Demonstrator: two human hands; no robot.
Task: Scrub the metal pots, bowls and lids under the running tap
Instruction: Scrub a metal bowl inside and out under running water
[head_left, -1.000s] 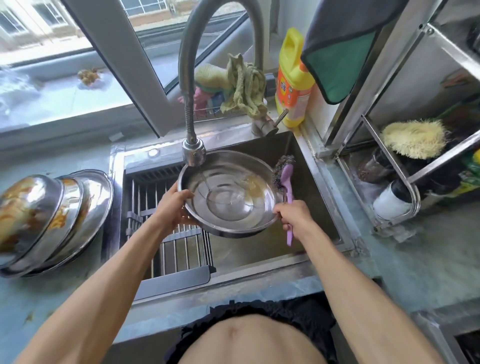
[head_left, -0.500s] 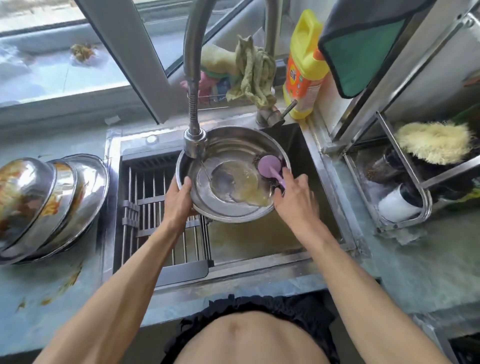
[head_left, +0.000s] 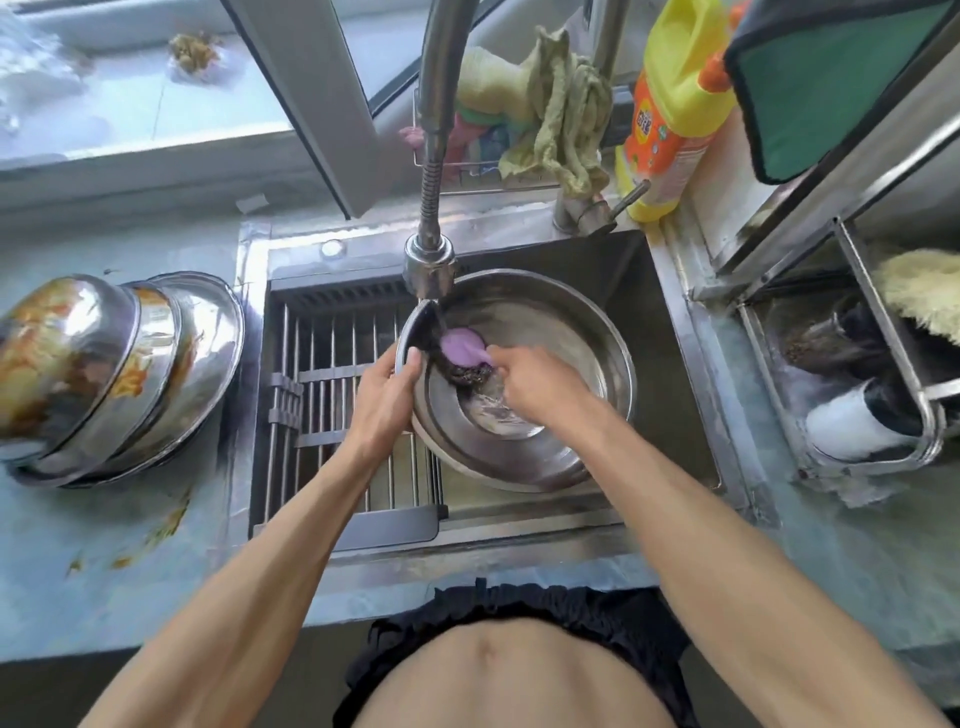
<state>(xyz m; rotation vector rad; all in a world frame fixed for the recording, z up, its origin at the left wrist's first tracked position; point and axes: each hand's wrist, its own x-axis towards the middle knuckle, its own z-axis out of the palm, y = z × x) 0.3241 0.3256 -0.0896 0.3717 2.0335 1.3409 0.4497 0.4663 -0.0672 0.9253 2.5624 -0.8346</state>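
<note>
Bowl: I've got the steel bowl (head_left: 524, 395) over the sink (head_left: 670, 364), tilted toward me, far rim tucked right under the tap head (head_left: 429, 265). A bit of water pools in the bottom.
Left hand: my left hand (head_left: 387, 400) clamps the bowl's left rim, thumb hooked over the edge, fingers wrapped underneath.
Right hand: my right hand (head_left: 540, 387) is inside the bowl, fingers closed round the handle of the purple scrub brush (head_left: 462, 351).
Brush: the dark bristle head is pressed on the inner wall at the left side, just beside my left thumb and right under the tap head.
Room on the left: the bowl's left edge hangs over the drying rack (head_left: 332, 395) that fills the sink's left half, so it's tight there.
Room on the right: open gap between the bowl's right rim and the sink's right wall.
Counter left: a stack of greasy steel bowls (head_left: 114, 374) lies tipped on its side, close to the sink's edge.
Back edge: yellow detergent bottle (head_left: 670, 109) and a rag (head_left: 563, 119) sit behind the sink.
</note>
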